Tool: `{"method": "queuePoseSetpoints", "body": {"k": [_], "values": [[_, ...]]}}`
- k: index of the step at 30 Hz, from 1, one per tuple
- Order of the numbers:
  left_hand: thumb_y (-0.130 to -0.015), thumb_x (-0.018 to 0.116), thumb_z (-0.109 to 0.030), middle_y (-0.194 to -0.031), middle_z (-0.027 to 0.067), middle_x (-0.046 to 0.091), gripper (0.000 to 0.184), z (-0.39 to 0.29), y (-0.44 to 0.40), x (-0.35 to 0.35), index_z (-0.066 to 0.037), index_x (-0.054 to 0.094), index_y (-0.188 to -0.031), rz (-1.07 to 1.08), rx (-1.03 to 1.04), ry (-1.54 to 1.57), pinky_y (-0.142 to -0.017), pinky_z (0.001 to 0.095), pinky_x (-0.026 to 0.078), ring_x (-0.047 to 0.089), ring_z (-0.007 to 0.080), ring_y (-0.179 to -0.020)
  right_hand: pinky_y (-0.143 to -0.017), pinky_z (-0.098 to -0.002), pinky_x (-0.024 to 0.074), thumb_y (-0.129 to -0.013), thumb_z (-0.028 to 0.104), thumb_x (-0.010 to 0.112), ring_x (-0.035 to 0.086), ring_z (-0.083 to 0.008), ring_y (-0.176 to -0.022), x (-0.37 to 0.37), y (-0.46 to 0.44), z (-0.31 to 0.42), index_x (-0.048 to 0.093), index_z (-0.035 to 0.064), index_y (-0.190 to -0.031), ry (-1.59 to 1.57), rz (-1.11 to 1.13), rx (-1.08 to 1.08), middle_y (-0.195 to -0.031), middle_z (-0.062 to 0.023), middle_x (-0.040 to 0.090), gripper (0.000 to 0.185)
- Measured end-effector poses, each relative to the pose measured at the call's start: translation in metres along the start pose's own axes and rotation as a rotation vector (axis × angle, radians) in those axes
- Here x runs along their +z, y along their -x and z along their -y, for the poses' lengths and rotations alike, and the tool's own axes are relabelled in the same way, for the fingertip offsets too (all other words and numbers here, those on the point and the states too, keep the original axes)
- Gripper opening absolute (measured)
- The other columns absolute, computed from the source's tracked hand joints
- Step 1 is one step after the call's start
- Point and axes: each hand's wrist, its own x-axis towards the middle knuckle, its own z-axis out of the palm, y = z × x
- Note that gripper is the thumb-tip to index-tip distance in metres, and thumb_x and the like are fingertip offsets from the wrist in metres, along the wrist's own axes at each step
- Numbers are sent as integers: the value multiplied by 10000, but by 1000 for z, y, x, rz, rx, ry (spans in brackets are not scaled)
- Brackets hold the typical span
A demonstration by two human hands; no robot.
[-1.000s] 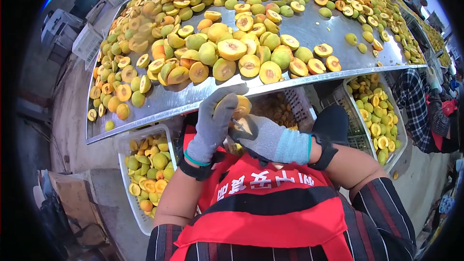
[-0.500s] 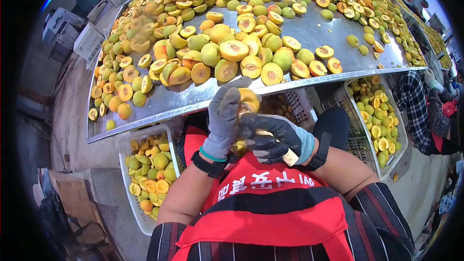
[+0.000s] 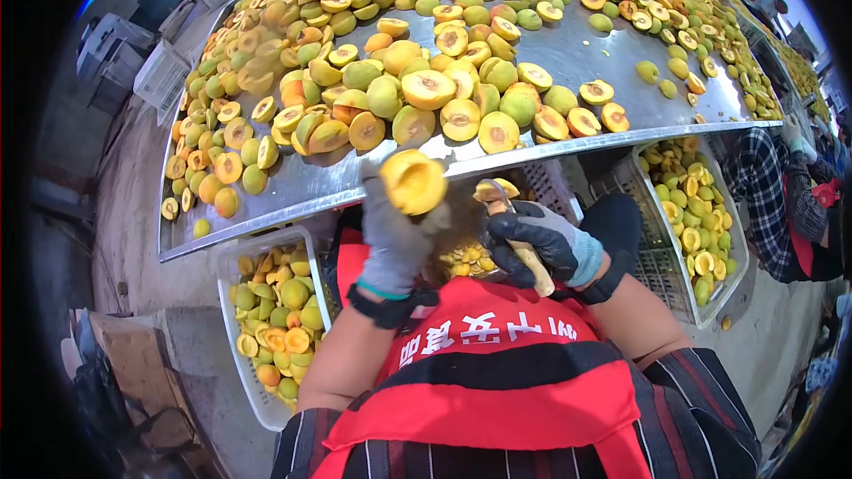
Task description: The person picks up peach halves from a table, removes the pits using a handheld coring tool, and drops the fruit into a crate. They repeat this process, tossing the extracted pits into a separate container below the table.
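Observation:
My left hand [image 3: 393, 235], in a grey glove and blurred by motion, grips a hollowed peach half [image 3: 414, 181] just in front of the table's near edge. The cut face with its empty cavity is turned up. In my right hand [image 3: 541, 235], gloved in black and grey, is a pitting knife with a pale wooden handle [image 3: 532, 268]. At the knife's metal end sits a cut-out piece of peach [image 3: 495, 189], which seems to hold the pit. Below and between my hands, yellow peach pieces [image 3: 468, 260] lie in a container partly hidden by my apron.
A metal table [image 3: 293, 204] carries many halved peaches [image 3: 429, 89]. White crates of peach halves stand to the left [image 3: 232, 337] and right [image 3: 710, 297] below it. A person in a checked sleeve [image 3: 756, 191] works at the right; other people are farther back.
My hands have moved apart. The left has swung left with the peach half, now showing its hollow. The right has moved slightly right, the knife now bearing the cut-out piece.

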Motion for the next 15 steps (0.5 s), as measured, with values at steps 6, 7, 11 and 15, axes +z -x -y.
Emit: {"method": "queuePoseSetpoints", "body": {"k": [6,7,11,15], "values": [[-829,559,-277,-988,125,596,373,-86,51,-137,-10,541,-1089,-76,-52,-846,-797,349,456,578,241,-885,-419,-244,399,-920,330,480,525,-114,-487,-17,7,-19,556,46,-994,156,-239,130,-644,-52,557,303],[-822,591,-215,-996,129,593,341,-101,60,-159,5,547,-1079,-27,-116,-1033,-824,353,447,575,249,-907,-412,-245,395,-929,332,458,515,-111,-474,-18,8,-15,540,50,-1018,173,-224,161,-620,-49,543,307],[-821,611,-130,-987,119,600,290,-123,48,-174,28,565,-1061,-65,4,-1358,-797,320,452,577,209,-894,-379,-256,405,-923,376,451,511,-138,-424,-21,5,-27,513,42,-929,329,-359,165,-582,-58,528,340],[-811,630,-148,-983,104,598,369,-83,-33,-104,14,534,-1128,14,100,-741,-730,255,460,558,131,-877,-372,-267,386,-940,332,430,488,-129,-426,-26,-4,-46,505,57,-886,204,-390,40,-581,-42,511,290]]}}
